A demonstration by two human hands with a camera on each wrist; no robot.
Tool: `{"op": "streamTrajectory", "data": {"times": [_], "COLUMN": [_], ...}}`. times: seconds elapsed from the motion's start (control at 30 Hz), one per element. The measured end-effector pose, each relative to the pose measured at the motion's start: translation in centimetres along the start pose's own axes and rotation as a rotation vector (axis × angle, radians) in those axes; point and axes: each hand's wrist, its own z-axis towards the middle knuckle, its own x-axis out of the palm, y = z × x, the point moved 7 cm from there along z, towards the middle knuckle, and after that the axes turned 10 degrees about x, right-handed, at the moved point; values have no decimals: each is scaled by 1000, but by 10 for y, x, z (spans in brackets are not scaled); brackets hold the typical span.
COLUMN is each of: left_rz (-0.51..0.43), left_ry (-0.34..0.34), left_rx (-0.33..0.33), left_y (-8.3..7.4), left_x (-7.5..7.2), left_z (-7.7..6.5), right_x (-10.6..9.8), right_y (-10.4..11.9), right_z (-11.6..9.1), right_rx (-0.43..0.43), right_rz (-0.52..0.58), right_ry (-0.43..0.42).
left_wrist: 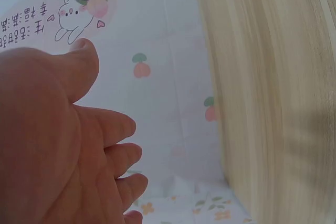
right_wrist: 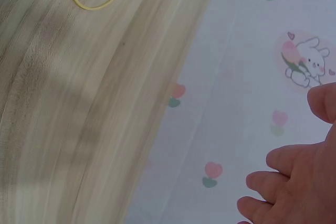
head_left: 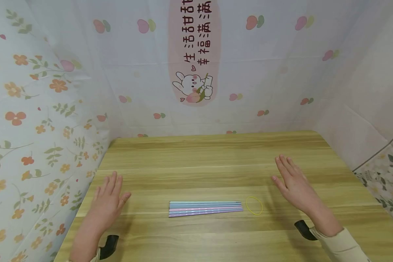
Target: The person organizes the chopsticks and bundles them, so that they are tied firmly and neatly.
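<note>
Several thin pencils [head_left: 205, 209] in pastel blue, pink and purple lie side by side on the wooden table. Just right of them is a yellow rubber band [head_left: 254, 205], spread in a loose loop; part of it also shows at the top of the right wrist view. Left of the pencils, my left hand [head_left: 106, 203] is held with its fingers extended and nothing in it. My right hand [head_left: 294, 185] is to the right of the rubber band, fingers straight, holding nothing. Neither hand touches the pencils or the band.
The wooden table [head_left: 196, 163] ends at a white curtain [head_left: 127, 65] printed with fruit, a rabbit and writing. Flowered cloth [head_left: 26, 145] hangs along the left side, and pale cloth [head_left: 363, 80] on the right. A black curved piece [head_left: 304, 230] is at the right wrist, another [head_left: 109, 247] at the left.
</note>
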Motion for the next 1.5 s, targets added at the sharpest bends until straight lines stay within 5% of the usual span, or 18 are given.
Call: {"op": "streamTrajectory", "data": {"times": [0.47, 0.97, 1.5], "left_rz": [65, 88, 156], "left_ry": [-29, -70, -80], "left_rx": [42, 117, 245], "left_y": [-13, -38, -61], "left_x": [3, 18, 48], "left_z": [7, 23, 31], "right_x": [1, 18, 40], "right_y": [-10, 8, 44], "right_z": [-6, -6, -6], "right_rx": [11, 8, -209], "right_rz": [16, 54, 27], "right_ry": [-3, 25, -86]}}
